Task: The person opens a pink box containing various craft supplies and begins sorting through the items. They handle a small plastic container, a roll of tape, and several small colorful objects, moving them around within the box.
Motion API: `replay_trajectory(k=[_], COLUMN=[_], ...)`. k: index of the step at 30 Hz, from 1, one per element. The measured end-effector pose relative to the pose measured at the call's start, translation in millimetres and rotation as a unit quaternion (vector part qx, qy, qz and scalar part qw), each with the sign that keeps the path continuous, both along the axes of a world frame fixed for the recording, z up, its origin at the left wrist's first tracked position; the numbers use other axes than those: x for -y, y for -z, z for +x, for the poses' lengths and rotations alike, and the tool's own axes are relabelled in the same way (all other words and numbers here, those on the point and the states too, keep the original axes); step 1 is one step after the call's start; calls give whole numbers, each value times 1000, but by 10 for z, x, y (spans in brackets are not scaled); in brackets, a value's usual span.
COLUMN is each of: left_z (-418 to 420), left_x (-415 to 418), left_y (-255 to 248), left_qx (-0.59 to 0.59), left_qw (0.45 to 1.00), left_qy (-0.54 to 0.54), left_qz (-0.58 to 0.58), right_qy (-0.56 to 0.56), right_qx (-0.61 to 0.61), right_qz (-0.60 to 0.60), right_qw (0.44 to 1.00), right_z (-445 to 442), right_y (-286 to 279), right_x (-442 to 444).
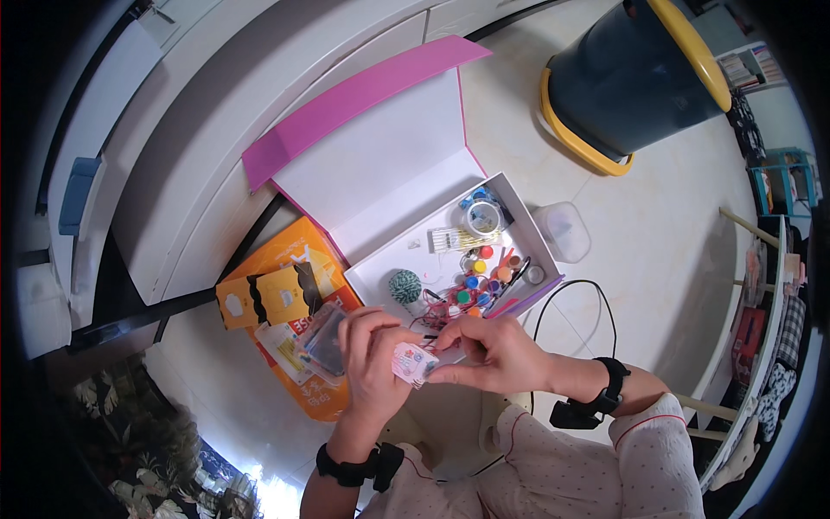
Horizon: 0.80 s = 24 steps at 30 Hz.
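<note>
My left hand (373, 360) grips a small pink printed card or packet (412, 364) in front of my lap. The thumb and forefinger of my right hand (502, 353) pinch its right edge. Just beyond both hands lies an open box with a white inside (382, 250) and a raised pink-edged lid (395, 136). In the box are a green-and-white ball of twine (404, 287), several small pots with coloured caps (479, 266) and tangled dark-pink cord (433, 316). A clear round jar (483, 218) stands near the far corner, beside a pack of thin sticks (462, 240).
Left of the box lies an orange printed package (295, 243), bearing yellow-and-black packaging (269, 298) and a clear plastic case (324, 340). A translucent container (563, 231) and a black cable (609, 311) lie to the right. Farther off stands a dark bin with yellow trim (632, 87). White cabinets (220, 130) border the left.
</note>
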<state>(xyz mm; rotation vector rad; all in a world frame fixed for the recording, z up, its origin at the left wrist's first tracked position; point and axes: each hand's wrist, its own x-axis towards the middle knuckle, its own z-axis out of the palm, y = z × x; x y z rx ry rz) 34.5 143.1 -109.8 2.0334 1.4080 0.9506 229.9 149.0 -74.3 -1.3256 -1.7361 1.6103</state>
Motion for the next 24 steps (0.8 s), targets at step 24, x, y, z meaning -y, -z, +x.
replay_trajectory(k=[24], left_z=[-199], left_x=[-18], left_y=[229], left_qx=[-10], left_qw=[935], left_qy=[-4], left_qz=[-354], right_qy=[-62], right_qx=[83], right_qz=[291], right_qw=[951], right_z=[-87], right_y=[1798], right_x=[-421])
